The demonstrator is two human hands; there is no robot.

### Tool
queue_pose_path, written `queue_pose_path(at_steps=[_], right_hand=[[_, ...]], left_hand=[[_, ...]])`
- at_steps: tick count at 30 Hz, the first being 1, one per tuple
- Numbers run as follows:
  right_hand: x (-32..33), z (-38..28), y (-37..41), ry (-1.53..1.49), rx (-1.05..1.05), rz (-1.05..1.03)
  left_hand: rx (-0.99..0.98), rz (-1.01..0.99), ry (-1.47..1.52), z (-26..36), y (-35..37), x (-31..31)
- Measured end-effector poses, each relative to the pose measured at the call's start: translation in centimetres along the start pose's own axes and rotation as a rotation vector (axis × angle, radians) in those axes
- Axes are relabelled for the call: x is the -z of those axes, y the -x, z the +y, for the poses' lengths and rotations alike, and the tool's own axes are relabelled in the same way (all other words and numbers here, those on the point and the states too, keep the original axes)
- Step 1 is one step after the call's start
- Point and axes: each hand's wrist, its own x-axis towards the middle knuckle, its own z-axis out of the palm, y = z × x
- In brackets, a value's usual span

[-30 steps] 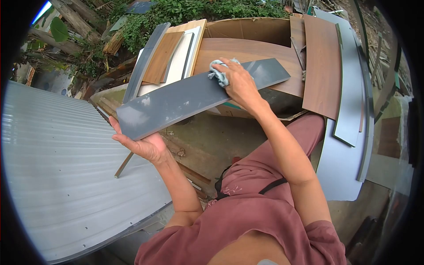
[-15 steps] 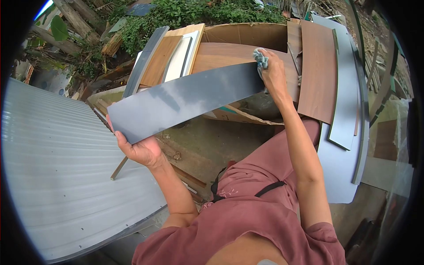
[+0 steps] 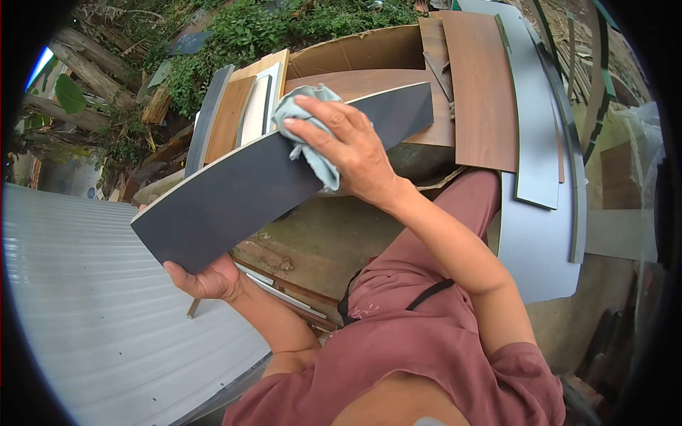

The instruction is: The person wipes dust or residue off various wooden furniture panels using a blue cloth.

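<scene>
A long dark grey board (image 3: 220, 188) slants across the view, its pale edge along the top. My left hand (image 3: 209, 278) grips its lower left end from beneath, thumb at the near edge and fingertips showing at the far edge. My right hand (image 3: 352, 149) presses a crumpled light blue cloth (image 3: 320, 167) onto the board's face near its middle. The fingers are bent over the cloth, which hangs down past the palm. Behind the board lies a wood-grain panel (image 3: 355, 82), partly covered by it.
White corrugated sheeting (image 3: 92, 298) spreads at the left. Wooden and white boards (image 3: 231, 121) lean behind the held board, beside an open cardboard box (image 3: 355, 51). Brown (image 3: 483, 92) and light grey panels (image 3: 536, 135) are stacked at the right. Plants and logs fill the background.
My right hand and the cloth have moved left and down, from the board's far right end to its middle. The board has tilted, so its upper edge now shows and its sheen has gone.
</scene>
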Motion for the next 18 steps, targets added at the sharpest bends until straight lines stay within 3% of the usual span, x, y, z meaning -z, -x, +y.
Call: queue_pose_path(at_steps=[5, 7, 11, 13, 15, 18], right_hand=[[2.0, 14.6, 8.4, 0.360, -0.559, 0.084], [2.7, 17.0, 9.1, 0.392, -0.644, 0.058], [2.6, 17.2, 9.1, 0.525, -0.840, -0.038], [2.4, 16.3, 9.6, 0.562, -0.859, -0.075], [1.8, 15.6, 11.4, 0.523, -1.128, -0.191], [2.1, 12.5, 12.9, 0.459, -1.094, -0.261]], left_hand=[[0.023, -0.002, -0.015, 0.0, 0.2, 1.2], [0.047, -0.043, 0.051, 0.0, 0.4, 1.1], [0.066, -0.062, 0.152, -0.2, 0.4, 1.5], [0.079, 0.038, 0.190, -0.4, 0.4, 2.0], [0.077, 0.030, 0.203, -0.4, 0.6, 1.9], [0.082, 0.036, 0.225, -0.5, 0.6, 2.1]])
